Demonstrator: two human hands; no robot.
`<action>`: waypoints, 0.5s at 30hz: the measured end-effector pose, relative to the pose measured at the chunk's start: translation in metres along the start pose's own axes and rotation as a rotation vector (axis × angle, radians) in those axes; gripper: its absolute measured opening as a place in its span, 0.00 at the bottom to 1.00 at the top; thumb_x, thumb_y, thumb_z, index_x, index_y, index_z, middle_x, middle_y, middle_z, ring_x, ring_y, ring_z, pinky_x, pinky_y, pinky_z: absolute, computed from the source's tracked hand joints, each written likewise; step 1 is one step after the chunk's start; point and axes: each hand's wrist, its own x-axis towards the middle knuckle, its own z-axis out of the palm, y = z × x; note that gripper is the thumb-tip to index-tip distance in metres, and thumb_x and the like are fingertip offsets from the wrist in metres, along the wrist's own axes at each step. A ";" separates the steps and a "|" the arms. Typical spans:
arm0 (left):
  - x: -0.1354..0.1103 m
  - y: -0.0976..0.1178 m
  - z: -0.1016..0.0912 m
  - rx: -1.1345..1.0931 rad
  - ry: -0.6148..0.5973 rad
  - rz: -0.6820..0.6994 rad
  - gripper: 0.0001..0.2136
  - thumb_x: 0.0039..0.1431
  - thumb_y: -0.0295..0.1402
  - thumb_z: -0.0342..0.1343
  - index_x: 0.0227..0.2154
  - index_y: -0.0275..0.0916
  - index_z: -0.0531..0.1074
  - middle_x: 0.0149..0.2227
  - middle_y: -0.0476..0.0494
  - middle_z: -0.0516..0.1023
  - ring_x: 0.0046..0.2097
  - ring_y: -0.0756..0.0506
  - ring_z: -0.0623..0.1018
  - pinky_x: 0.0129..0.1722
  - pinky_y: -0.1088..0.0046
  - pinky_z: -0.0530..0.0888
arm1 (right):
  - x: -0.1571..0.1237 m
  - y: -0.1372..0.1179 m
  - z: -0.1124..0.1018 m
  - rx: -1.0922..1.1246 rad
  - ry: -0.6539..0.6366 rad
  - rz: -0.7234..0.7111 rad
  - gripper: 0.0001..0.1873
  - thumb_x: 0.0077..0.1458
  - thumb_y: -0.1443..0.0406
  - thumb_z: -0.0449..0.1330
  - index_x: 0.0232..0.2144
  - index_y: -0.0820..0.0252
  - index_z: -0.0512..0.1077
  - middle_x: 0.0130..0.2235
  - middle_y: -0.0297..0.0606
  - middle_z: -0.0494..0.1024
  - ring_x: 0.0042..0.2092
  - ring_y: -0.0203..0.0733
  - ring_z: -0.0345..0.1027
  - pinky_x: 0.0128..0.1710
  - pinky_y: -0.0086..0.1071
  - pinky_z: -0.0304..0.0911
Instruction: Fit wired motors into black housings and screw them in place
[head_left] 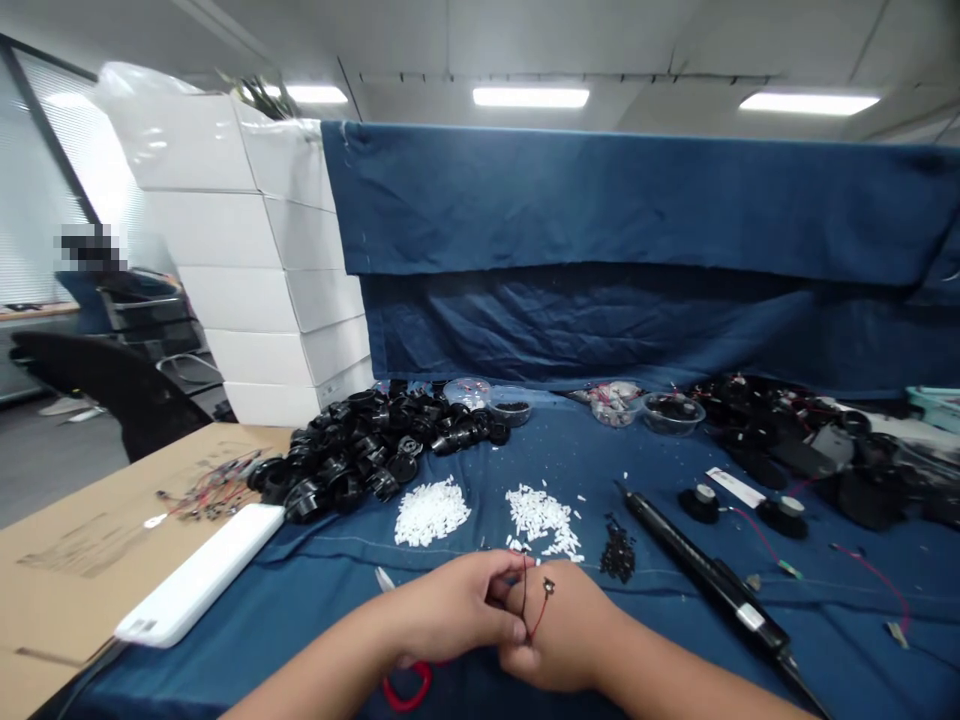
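My left hand (454, 605) and my right hand (559, 640) meet low in the view, pinching a thin red and black wire (526, 608) that ends in a small dark round part (549, 586). Red-handled scissors (409, 686) lie under my left wrist, mostly hidden, with the blade tip (384, 578) showing beyond it. A pile of white plastic bits (541, 520) sits just past my hands. A small heap of black bits (618, 550) lies to the right of it. Along my right forearm lies a black soldering iron (709, 567).
A blue cloth (480, 470) covers the bench, bearing a second white pile (431, 512), a black plastic parts heap (375, 445), wired round parts (784, 517) and clear bowls (673, 413). At left, a white power bank (199, 575) rests against a cardboard sheet (82, 560). White boxes (255, 250) stand behind.
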 end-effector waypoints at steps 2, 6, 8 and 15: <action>0.000 0.000 0.000 -0.010 0.001 -0.017 0.30 0.50 0.27 0.65 0.59 0.40 0.77 0.51 0.44 0.86 0.57 0.36 0.82 0.58 0.61 0.76 | 0.000 -0.002 -0.002 -0.033 -0.042 0.016 0.14 0.54 0.55 0.61 0.39 0.51 0.81 0.39 0.39 0.89 0.39 0.54 0.82 0.37 0.38 0.68; -0.001 -0.003 0.005 -0.005 0.049 -0.024 0.34 0.49 0.26 0.65 0.63 0.40 0.76 0.57 0.42 0.84 0.62 0.33 0.80 0.64 0.57 0.72 | 0.001 -0.004 -0.006 -0.072 -0.137 0.041 0.16 0.55 0.54 0.61 0.41 0.51 0.82 0.40 0.39 0.89 0.38 0.53 0.83 0.37 0.38 0.70; -0.002 -0.008 0.008 0.004 0.090 -0.026 0.36 0.50 0.26 0.64 0.66 0.40 0.74 0.61 0.40 0.82 0.65 0.32 0.77 0.69 0.54 0.69 | 0.004 -0.001 -0.005 -0.082 -0.195 0.043 0.16 0.54 0.54 0.62 0.41 0.52 0.83 0.40 0.40 0.89 0.37 0.54 0.83 0.36 0.37 0.70; 0.012 -0.045 0.002 -0.009 0.090 0.030 0.30 0.54 0.35 0.67 0.62 0.46 0.78 0.60 0.42 0.84 0.61 0.31 0.81 0.63 0.55 0.75 | 0.014 0.025 0.037 -0.085 -0.316 0.077 0.09 0.54 0.59 0.66 0.32 0.58 0.83 0.34 0.47 0.88 0.27 0.52 0.80 0.23 0.35 0.58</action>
